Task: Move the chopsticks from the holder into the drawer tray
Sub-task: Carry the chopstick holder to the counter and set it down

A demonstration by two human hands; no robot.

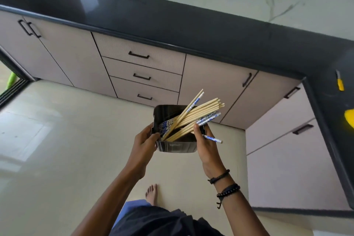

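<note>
A shiny dark metal holder (175, 146) is held in the air in front of me, above the floor. Several chopsticks (199, 114), some plain wood and some in blue-patterned wrappers, lean out of it toward the upper right. My left hand (143, 140) grips the holder's left wall. My right hand (206, 140) grips the holder's right side, and one wrapped chopstick (213, 139) sticks out from under its fingers. Three shut drawers (140, 67) sit in the cabinet ahead; no tray is visible.
A dark countertop (172, 19) runs along the wall and turns down the right side, with yellow items (340, 84) on it. Cabinet doors with black handles flank the drawers. Below me lie a beige floor and my bare foot (152, 193).
</note>
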